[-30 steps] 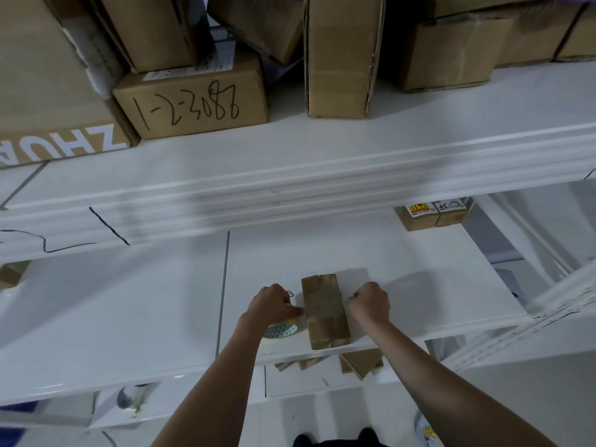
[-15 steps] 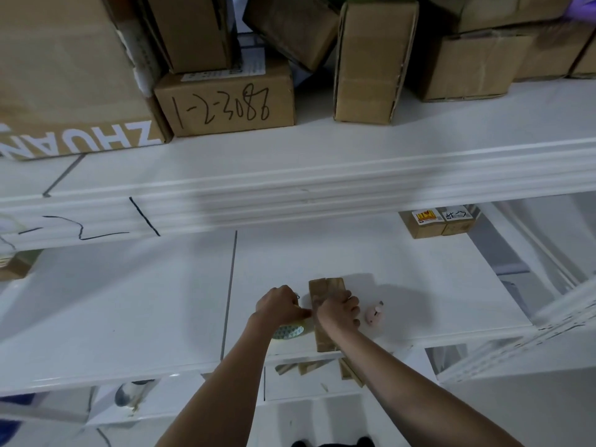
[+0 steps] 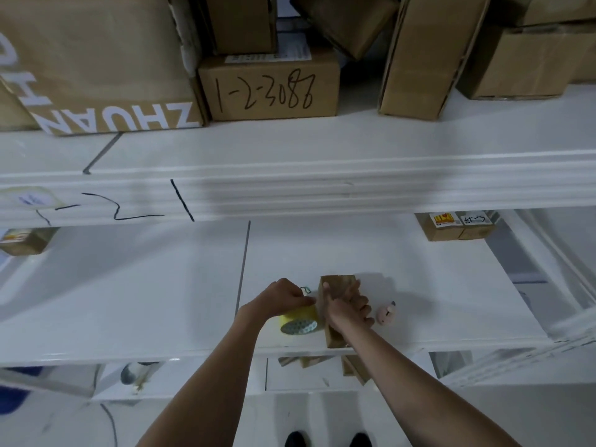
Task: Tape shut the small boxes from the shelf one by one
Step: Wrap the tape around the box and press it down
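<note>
Both forearms reach up to the middle shelf (image 3: 419,285). The left hand (image 3: 285,296) grips the yellow tape roll (image 3: 300,319); the right hand (image 3: 350,309) lies over the small box (image 3: 335,285), fingers curled around it, near the shelf's front edge

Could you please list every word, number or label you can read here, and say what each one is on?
"ZHUAN": white print, seen upside down, on the large box, cut off at the edge.
"1-2-3088": handwritten on the marked box; the last digits are uncertain.
Stickers on the small labelled box: too small to read.
Marker strokes on the shelf edge: not legible.
</note>
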`<state>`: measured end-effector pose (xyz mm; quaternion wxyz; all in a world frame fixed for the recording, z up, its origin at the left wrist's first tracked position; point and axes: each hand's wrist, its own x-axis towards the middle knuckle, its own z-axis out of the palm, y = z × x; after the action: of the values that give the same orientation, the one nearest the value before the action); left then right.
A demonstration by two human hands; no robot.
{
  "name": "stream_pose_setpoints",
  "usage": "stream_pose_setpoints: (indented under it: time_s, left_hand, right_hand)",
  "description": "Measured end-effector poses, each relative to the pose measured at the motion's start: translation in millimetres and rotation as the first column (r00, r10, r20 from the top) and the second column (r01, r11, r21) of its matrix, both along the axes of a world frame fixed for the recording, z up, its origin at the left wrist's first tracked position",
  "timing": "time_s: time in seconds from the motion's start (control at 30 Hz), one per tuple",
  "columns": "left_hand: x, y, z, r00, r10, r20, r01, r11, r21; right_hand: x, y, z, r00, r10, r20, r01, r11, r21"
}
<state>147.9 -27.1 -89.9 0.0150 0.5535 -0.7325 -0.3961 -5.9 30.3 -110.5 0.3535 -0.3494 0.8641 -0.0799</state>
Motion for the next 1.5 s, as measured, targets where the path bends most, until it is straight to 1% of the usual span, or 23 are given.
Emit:
stream_pose_setpoints:
  time_s: [0.07, 0.2, 0.33, 0.47, 0.57, 0.7, 0.83, 0.93, 1.03, 1.13, 1.2, 1.27, 1.37, 1.5]
  left_hand:
    - [1.5, 0.7, 2.5, 0.999, -0.023, -0.026, 0.023, 1.000, 0.004]
    - [-2.7, 2.7, 9.0, 0.997, -0.059, -0.039, 0.056, 0.996, -0.069]
    - [-10.8, 2.5, 17.7, 0.994, -0.101, -0.027, 0.096, 0.985, -0.147]
    - [-14.3, 3.3, 19.5, 0.992, -0.125, -0.015, 0.119, 0.974, -0.194]
    - [-13.7, 4.5, 18.3, 0.993, -0.118, 0.004, 0.116, 0.971, -0.207]
    - [-14.5, 6.5, 20.3, 0.994, -0.109, 0.013, 0.109, 0.965, -0.239]
    - [-13.6, 10.2, 22.8, 0.990, -0.109, 0.091, 0.128, 0.964, -0.232]
    - [-13.0, 12.0, 20.1, 0.985, -0.076, 0.156, 0.110, 0.968, -0.224]
    - [-9.1, 16.3, 13.2, 0.970, -0.035, 0.239, 0.088, 0.973, -0.213]
    - [-0.6, 18.7, 3.3, 0.960, 0.007, 0.278, 0.059, 0.972, -0.228]
    - [1.7, 21.4, 1.4, 0.961, 0.015, 0.276, 0.057, 0.967, -0.250]
    - [2.9, 22.7, 0.5, 0.967, 0.026, 0.253, 0.037, 0.970, -0.242]
    - [7.9, 24.4, -1.9, 0.982, 0.031, 0.188, 0.012, 0.975, -0.222]
    - [18.4, 25.7, -2.9, 0.997, 0.007, 0.077, 0.009, 0.980, -0.201]
  right_hand:
    - [-2.4, -0.3, 0.8, 1.000, -0.002, -0.003, 0.002, 1.000, 0.009]
    - [-5.1, -1.9, 4.4, 0.998, -0.067, -0.004, 0.068, 0.998, 0.015]
    - [-4.6, -1.4, 5.9, 0.993, -0.082, 0.080, 0.084, 0.996, -0.019]
    - [-1.3, -3.9, 7.3, 0.996, -0.089, -0.015, 0.089, 0.996, -0.018]
    - [-2.7, -2.4, 8.7, 0.997, -0.071, -0.022, 0.071, 0.997, 0.003]
    - [-5.0, 0.0, 4.9, 0.999, -0.039, -0.035, 0.038, 0.999, -0.029]
    - [-5.8, 1.6, 0.3, 0.999, -0.036, -0.038, 0.034, 0.998, -0.044]
    - [-3.0, 0.9, 0.4, 0.998, -0.049, -0.043, 0.046, 0.998, -0.052]
    - [-1.1, -0.2, 2.6, 0.998, -0.041, -0.055, 0.040, 0.999, -0.018]
    - [1.5, 2.1, 2.0, 0.998, -0.018, -0.058, 0.018, 1.000, 0.003]
    - [5.3, 4.8, 1.9, 0.999, 0.002, -0.054, -0.003, 1.000, -0.016]
    - [6.6, 5.5, 5.2, 1.000, 0.007, -0.018, -0.008, 1.000, -0.021]
    - [2.9, 6.6, 11.8, 0.999, 0.042, 0.006, -0.042, 0.999, -0.008]
    - [-3.1, 15.5, 16.4, 0.990, 0.123, 0.073, -0.118, 0.991, -0.066]
